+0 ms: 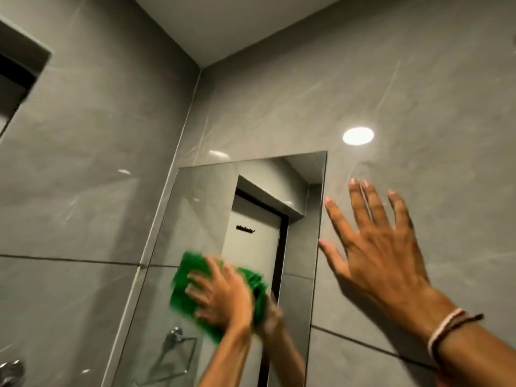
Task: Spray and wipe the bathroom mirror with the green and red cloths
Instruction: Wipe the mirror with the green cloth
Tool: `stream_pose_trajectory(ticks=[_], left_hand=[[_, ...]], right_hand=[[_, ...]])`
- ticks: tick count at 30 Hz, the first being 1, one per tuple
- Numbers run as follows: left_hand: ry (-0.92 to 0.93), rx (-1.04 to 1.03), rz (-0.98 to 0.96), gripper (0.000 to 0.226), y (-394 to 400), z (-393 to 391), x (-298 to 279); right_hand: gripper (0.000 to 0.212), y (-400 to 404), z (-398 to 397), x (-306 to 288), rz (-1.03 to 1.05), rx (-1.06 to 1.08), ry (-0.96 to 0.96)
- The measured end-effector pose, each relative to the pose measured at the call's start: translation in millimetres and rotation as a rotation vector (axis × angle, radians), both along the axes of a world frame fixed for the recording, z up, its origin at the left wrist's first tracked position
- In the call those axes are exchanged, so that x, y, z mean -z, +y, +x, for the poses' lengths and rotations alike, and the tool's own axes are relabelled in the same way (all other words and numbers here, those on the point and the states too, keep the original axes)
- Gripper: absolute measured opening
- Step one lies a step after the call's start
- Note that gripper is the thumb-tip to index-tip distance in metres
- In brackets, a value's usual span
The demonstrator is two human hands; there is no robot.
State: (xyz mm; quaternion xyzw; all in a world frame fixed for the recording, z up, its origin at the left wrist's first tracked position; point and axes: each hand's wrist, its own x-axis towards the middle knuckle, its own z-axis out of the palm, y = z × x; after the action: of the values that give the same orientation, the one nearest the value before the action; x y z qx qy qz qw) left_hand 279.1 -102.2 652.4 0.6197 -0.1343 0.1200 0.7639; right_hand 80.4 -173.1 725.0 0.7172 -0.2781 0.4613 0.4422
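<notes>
The frameless bathroom mirror (pixel 251 208) hangs on the grey tiled wall, tall and narrow. My left hand (pixel 220 297) presses a green cloth (pixel 184 286) flat against the lower part of the glass; both look blurred. The hand's reflection shows just to its right. My right hand (pixel 379 247) rests open with fingers spread on the wall tile right of the mirror, holding nothing. A banded bracelet sits on that wrist. No red cloth or spray bottle is in view.
The mirror reflects a door (pixel 254 247) with a hook rail and a chrome ring holder (pixel 176 344). A wall niche (pixel 16 79) sits at upper left. A chrome fitting (pixel 11 371) is at the lower left edge. A ceiling light glares off the tile (pixel 358 135).
</notes>
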Motion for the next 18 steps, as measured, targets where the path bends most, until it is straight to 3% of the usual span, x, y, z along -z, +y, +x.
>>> stream_pose_trajectory(ticks=[2,6,10,14,18], left_hand=[[-0.26,-0.077,0.015,0.062,-21.7,-24.2,-58.7],[-0.934,-0.108,0.106,0.068,-43.3,-62.7,-143.9],[-1.239,-0.152,0.163,0.061,-33.4,-24.1,-132.8],[-1.088,-0.181,0.202,0.061,-12.7,48.5,-33.7],[-0.728,-0.142,0.214,0.063,3.4,105.1,136.0]], right_hand=[[0.086,-5.4,-5.4,-2.7,0.005,0.006,-0.005],[0.09,-15.6,-8.5,-1.2,-0.008,-0.006,-0.02],[0.088,-12.7,-6.7,1.3,-0.041,0.007,-0.041],[0.087,-8.4,-8.8,8.6,-0.025,-0.015,-0.011],[0.088,-11.7,-7.0,8.3,-0.043,-0.043,-0.025]])
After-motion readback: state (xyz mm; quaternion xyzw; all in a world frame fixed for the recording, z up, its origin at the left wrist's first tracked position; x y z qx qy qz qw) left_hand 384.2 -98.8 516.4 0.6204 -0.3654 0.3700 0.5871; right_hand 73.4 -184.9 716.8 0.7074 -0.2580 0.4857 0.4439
